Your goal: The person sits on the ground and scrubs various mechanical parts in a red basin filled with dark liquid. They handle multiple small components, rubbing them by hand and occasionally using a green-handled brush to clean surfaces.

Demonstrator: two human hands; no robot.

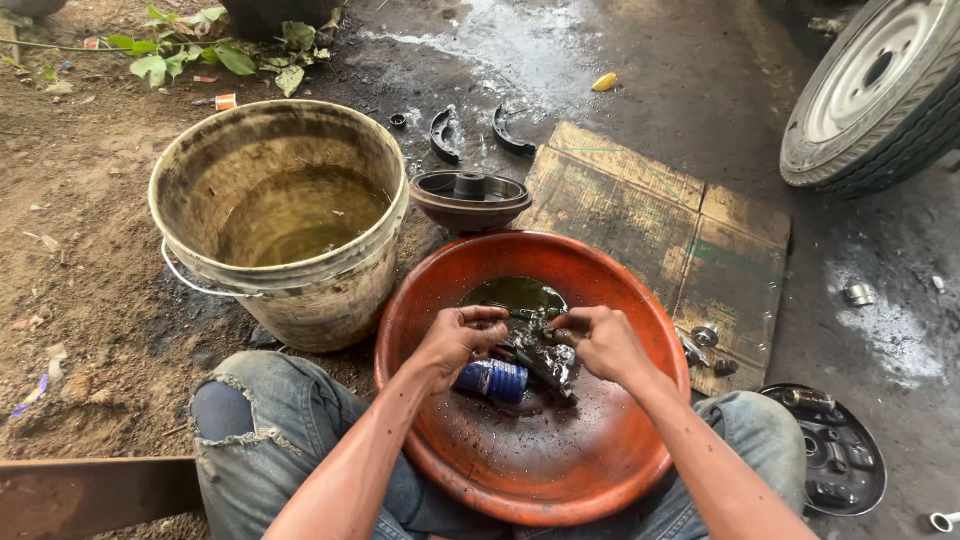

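Both the left hand (455, 340) and the right hand (600, 342) close their fingers on a greasy black metal part (540, 355), held inside the round orange plastic basin (450, 290). Oily film may cause slippage, dropping the part onto the blue ribbed cylinder (492, 379) just beneath it.

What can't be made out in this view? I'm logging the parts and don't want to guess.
- Dark greasy part in the orange basin: both hands' grip, the left hand and the right hand, covers its top; shape unclear.
- Blue ribbed piece: left end behind the left hand.
- Wheel: cut off by the right edge.
- Bucket: murky liquid hides its bottom.
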